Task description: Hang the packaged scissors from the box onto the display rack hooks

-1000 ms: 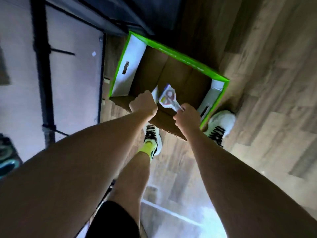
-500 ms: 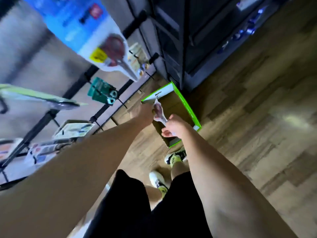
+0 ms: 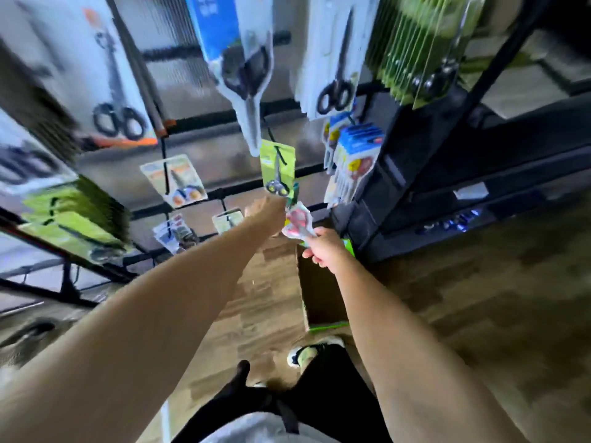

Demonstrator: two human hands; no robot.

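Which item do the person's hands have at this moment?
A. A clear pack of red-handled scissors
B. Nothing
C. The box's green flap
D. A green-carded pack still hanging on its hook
A: the right hand grips the lower end of the pack of red-handled scissors, above the box.

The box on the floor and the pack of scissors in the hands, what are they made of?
The box looks like cardboard: dull brown inside, with a bright green printed edge. The pack of scissors held by the right hand seems to be clear shiny plastic over a printed card, since light glints off it, though blur makes that unsure. The floor looks like wood planks or a wood-look covering.
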